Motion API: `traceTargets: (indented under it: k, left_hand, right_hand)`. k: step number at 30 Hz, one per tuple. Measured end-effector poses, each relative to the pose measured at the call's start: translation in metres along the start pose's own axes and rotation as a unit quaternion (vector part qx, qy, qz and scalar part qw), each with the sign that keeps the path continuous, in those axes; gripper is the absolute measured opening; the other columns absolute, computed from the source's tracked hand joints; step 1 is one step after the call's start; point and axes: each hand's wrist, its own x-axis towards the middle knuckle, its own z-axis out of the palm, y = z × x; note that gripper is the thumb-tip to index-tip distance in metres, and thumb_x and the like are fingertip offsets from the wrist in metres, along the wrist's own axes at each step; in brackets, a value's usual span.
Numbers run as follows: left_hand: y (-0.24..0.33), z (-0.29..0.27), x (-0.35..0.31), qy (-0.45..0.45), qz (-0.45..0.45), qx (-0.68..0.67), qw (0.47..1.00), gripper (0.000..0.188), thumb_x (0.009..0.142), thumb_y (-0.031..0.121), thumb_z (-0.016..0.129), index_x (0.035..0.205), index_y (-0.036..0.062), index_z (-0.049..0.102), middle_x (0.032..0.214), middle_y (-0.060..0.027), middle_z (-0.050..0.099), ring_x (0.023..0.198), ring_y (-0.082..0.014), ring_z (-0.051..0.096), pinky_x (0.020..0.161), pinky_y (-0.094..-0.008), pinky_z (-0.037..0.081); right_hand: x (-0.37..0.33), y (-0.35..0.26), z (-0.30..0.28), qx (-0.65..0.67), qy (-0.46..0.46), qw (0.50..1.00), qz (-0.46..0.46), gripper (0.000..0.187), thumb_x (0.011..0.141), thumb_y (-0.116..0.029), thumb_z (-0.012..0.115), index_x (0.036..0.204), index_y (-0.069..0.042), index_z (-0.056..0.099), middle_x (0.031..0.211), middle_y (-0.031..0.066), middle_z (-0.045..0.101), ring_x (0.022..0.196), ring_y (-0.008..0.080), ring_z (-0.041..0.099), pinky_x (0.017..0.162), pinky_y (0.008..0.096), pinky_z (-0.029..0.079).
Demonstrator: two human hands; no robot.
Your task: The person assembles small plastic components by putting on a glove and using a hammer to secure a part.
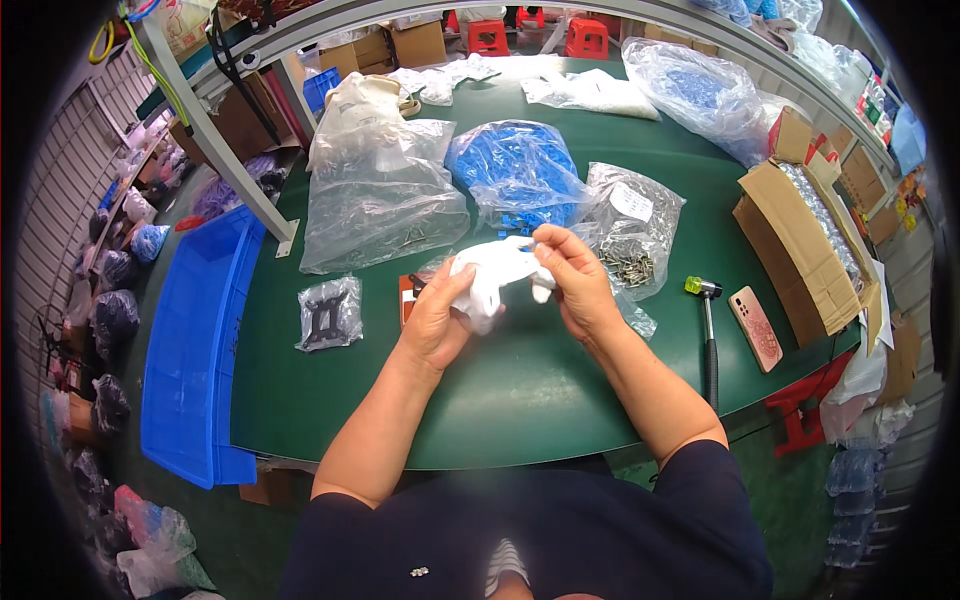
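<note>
A white glove (497,268), crumpled and soft, is held up between my two hands above the middle of the green table (530,400). My left hand (437,320) is closed around its left side, thumb on top. At its right end, my right hand (580,280) pinches the fabric between thumb and fingers. Partly hidden behind my left hand lies a small brown-and-white item (408,296). Just beyond the glove sit a bag of blue plastic parts (520,170) and a clear bag of small metal parts (630,250).
Left are a bagged black part (330,314), a large clear bag (380,215) and a blue bin (190,350). Right are a mallet (709,340), a pink phone (755,328) and an open cardboard box (800,255). A metal frame post (215,130) stands at the table's left.
</note>
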Motion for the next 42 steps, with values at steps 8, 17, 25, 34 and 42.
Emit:
traceTargets:
  k: [8, 17, 25, 34, 42]
  left_hand:
    - [-0.003, -0.005, 0.006, 0.056, 0.068, -0.004, 0.996, 0.024, 0.100, 0.019, 0.059, 0.121, 0.0082, 0.056, 0.107, -0.0077, 0.067, 0.096, -0.0196, 0.067, 0.085, -0.0361, 0.057]
    - [-0.008, 0.003, 0.004, 0.080, 0.135, 0.079, 0.984, 0.022, 0.100, 0.020, 0.061, 0.119, 0.0108, 0.056, 0.110, -0.0023, 0.065, 0.099, -0.0120, 0.063, 0.085, -0.0298, 0.050]
    - [-0.011, 0.001, 0.004, 0.076, 0.137, 0.104, 0.982, 0.023, 0.100, 0.020, 0.061, 0.120, 0.0102, 0.054, 0.109, -0.0024, 0.064, 0.098, -0.0116, 0.062, 0.084, -0.0302, 0.051]
    - [-0.018, 0.003, 0.004, 0.048, 0.133, 0.150, 0.979, 0.045, 0.090, 0.001, 0.068, 0.130, 0.0082, 0.050, 0.118, -0.0047, 0.063, 0.109, -0.0143, 0.062, 0.094, -0.0317, 0.051]
    - [-0.024, -0.006, 0.011, 0.092, 0.122, 0.093, 0.984, 0.047, 0.090, -0.002, 0.066, 0.132, 0.0081, 0.050, 0.118, -0.0043, 0.064, 0.110, -0.0147, 0.061, 0.096, -0.0312, 0.050]
  right_hand:
    - [0.003, -0.008, 0.002, -0.268, 0.077, 0.929, -0.243, 0.015, 0.096, -0.011, 0.065, 0.108, -0.004, 0.066, 0.093, 0.0011, 0.062, 0.089, 0.0123, 0.059, 0.081, 0.0264, 0.046]
    - [-0.008, -0.001, 0.017, -0.450, -0.037, 0.842, -0.294, 0.011, 0.086, -0.010, 0.071, 0.096, -0.006, 0.070, 0.090, 0.0066, 0.065, 0.088, 0.0232, 0.062, 0.082, 0.0345, 0.045]
    - [-0.007, -0.002, 0.017, -0.544, -0.018, 0.773, -0.327, 0.013, 0.083, -0.010, 0.072, 0.096, -0.010, 0.069, 0.088, 0.0026, 0.065, 0.083, 0.0221, 0.061, 0.079, 0.0355, 0.043]
    - [-0.006, -0.003, 0.014, -0.599, -0.004, 0.711, -0.367, 0.020, 0.080, -0.010, 0.074, 0.099, -0.010, 0.068, 0.087, 0.0029, 0.064, 0.081, 0.0227, 0.060, 0.081, 0.0363, 0.041]
    - [-0.006, 0.005, 0.009, -0.581, -0.030, 0.738, -0.341, 0.016, 0.082, -0.012, 0.072, 0.098, -0.009, 0.070, 0.092, 0.0033, 0.068, 0.087, 0.0233, 0.062, 0.084, 0.0368, 0.042]
